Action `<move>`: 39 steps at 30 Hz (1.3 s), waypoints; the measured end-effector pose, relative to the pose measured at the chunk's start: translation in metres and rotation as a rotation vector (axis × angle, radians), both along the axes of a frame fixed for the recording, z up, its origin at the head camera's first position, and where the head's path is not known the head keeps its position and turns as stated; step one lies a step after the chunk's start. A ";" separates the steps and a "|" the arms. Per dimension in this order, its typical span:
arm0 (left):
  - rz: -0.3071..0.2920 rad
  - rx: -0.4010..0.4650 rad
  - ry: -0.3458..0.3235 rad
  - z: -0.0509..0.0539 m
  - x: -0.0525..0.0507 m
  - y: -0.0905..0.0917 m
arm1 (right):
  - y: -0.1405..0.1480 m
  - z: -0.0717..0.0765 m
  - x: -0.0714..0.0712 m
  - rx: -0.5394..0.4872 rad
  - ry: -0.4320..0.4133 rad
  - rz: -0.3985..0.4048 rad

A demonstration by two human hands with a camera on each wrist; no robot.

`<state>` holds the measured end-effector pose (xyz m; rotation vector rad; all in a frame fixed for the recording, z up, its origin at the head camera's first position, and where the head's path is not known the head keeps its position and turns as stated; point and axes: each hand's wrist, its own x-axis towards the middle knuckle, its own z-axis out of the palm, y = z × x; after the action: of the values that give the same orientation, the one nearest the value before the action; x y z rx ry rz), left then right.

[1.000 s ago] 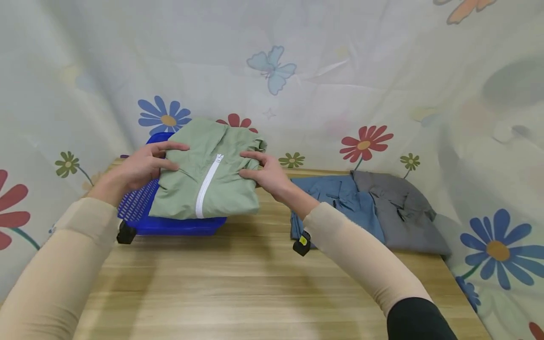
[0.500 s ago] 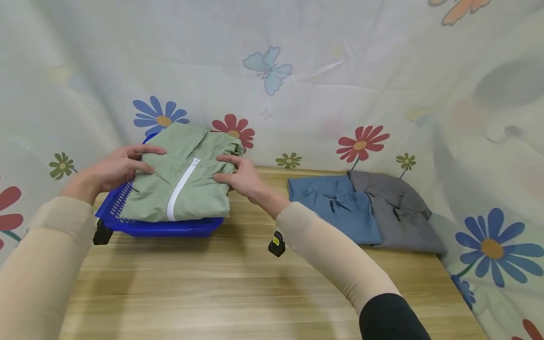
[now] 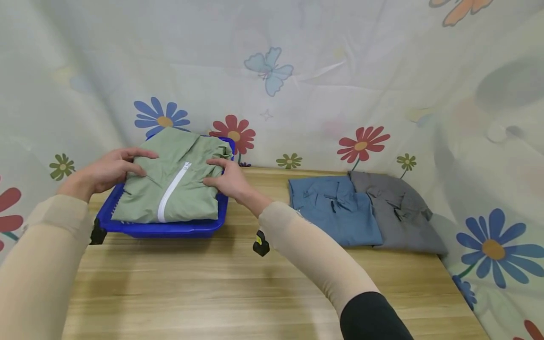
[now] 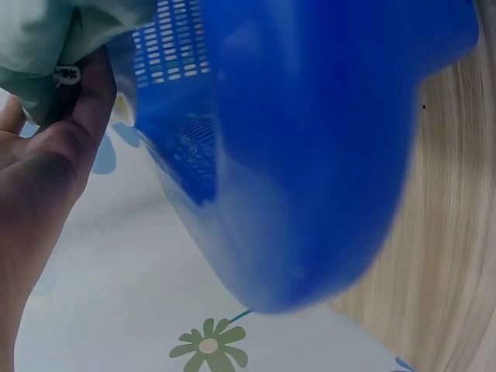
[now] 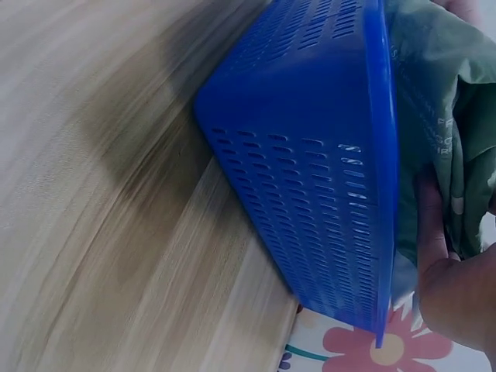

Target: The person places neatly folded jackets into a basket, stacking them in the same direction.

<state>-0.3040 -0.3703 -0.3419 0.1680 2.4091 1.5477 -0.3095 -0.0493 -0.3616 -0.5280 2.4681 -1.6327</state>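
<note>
A folded green garment (image 3: 191, 189) with a white zipper lies over the opening of a blue basket (image 3: 170, 228) at the left of the table. My left hand (image 3: 111, 171) grips its left edge, thumb and fingers on top in the head view. On the opposite edge, my right hand (image 3: 229, 179) pinches the cloth. The right wrist view has the hand (image 5: 457, 287) holding the green folds (image 5: 434, 101) just inside the basket rim (image 5: 385, 155). In the left wrist view the left hand (image 4: 54, 163) holds cloth (image 4: 46, 39) beside the basket wall (image 4: 310, 155).
On the right of the wooden table (image 3: 204, 293) lie a folded blue garment (image 3: 340, 212) and a folded grey garment (image 3: 403, 217), their edges overlapping. A flower-patterned curtain (image 3: 297, 108) hangs behind the table and at both sides.
Both hands have carried the green garment left and slightly down, and it now sits within the basket's outline. More of the basket's right rim shows. The blue and grey garments have stayed put.
</note>
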 end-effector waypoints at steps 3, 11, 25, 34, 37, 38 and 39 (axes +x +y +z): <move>0.001 -0.008 -0.002 -0.001 -0.002 -0.001 | -0.004 0.000 -0.002 0.025 0.005 -0.013; 0.002 -0.005 -0.003 -0.001 -0.007 -0.002 | -0.009 -0.004 -0.006 0.026 0.015 -0.018; 0.008 -0.018 -0.003 -0.006 -0.010 -0.004 | -0.011 -0.010 -0.007 -0.022 0.009 -0.013; -0.014 -0.073 0.029 -0.006 -0.006 -0.010 | -0.007 -0.011 -0.005 -0.002 0.085 0.010; -0.002 -0.107 0.065 0.001 -0.004 -0.009 | -0.003 -0.007 -0.006 0.053 0.151 -0.042; 0.007 -0.119 0.075 0.003 -0.003 -0.009 | -0.001 -0.005 -0.007 0.070 0.163 -0.064; 0.017 -0.135 0.084 0.005 -0.002 -0.008 | 0.000 -0.004 -0.008 0.090 0.177 -0.085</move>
<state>-0.3063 -0.3782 -0.3367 0.1893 2.5771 1.4048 -0.3172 -0.0489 -0.3652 -0.5869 2.7121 -1.5577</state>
